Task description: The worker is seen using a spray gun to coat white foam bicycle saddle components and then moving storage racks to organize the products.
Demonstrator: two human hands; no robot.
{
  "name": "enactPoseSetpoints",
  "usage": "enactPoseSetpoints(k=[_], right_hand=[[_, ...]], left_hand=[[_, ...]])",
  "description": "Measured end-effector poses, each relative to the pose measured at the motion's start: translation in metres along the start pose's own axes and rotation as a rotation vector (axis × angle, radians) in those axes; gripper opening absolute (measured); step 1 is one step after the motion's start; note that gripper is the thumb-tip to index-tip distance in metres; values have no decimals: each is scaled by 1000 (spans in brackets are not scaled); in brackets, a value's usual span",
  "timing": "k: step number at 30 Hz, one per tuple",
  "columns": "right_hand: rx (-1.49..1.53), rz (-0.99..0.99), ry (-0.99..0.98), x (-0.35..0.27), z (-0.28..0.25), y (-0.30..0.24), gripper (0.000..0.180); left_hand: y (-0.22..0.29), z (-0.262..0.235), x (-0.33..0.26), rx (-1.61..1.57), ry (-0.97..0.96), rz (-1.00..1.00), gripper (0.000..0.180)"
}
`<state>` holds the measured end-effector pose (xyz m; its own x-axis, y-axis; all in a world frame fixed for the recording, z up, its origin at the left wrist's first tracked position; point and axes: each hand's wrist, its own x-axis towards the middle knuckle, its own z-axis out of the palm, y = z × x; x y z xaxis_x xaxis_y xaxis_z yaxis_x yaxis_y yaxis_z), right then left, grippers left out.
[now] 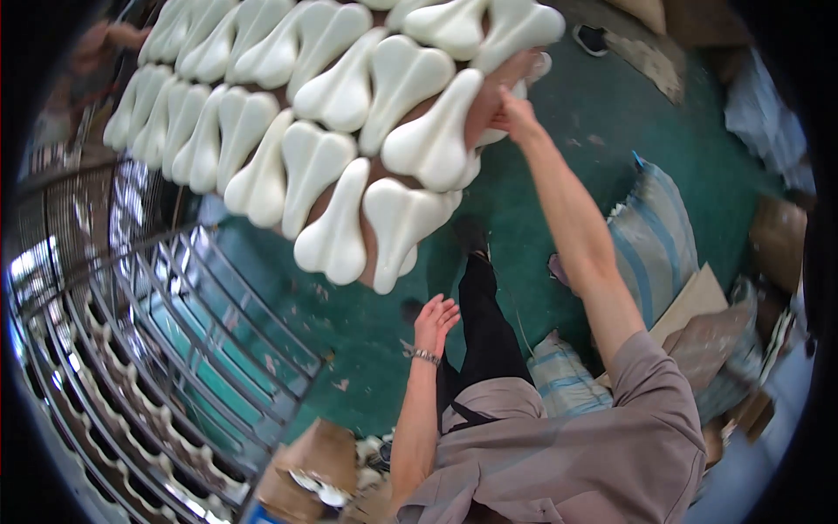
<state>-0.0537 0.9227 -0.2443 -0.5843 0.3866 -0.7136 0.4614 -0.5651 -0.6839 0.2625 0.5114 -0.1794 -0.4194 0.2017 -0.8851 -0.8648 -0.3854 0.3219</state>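
A brown board (pixel 485 106) spans the upper part of the head view, carrying rows of white foam bicycle saddle pads (pixel 327 164). Its near right end is gripped by my right hand (pixel 515 116), whose fingers are closed on the edge and partly hidden. My left hand (pixel 434 323) hangs in front of my legs, below the pads and apart from them. Nothing is in that hand, and its fingers are loosely spread. A bracelet circles the left wrist.
A metal rack (pixel 231 327) with trays of white pads stands at left. Woven sacks (pixel 650 240) and cardboard (pixel 777 243) lie at right. Below sits an open carton (pixel 319 454). Another person's hand (pixel 127 35) shows blurred near the board's far left end.
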Motion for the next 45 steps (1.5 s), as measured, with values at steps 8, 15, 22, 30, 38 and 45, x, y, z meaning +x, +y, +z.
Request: enactPoseSetpoints(k=[8, 15, 22, 30, 38, 45], right_hand=[[-270, 17, 204, -40, 33, -19, 49], [-149, -144, -43, -162, 58, 6, 34], [-68, -214, -355, -349, 90, 50, 48], [-70, -324, -648, -492, 130, 128, 43], [-9, -172, -834, -560, 190, 194, 37], [-151, 72, -993, -579, 254, 219, 34]], left_hand=[[18, 75, 55, -503, -97, 261, 48], [29, 35, -29, -986, -241, 577, 62], [19, -129, -213, -1059, -209, 933, 58], [3, -265, -319, -807, -80, 1206, 46], [18, -381, -344, -1052, 24, 1294, 43], [58, -459, -365, -1035, 94, 1449, 40]])
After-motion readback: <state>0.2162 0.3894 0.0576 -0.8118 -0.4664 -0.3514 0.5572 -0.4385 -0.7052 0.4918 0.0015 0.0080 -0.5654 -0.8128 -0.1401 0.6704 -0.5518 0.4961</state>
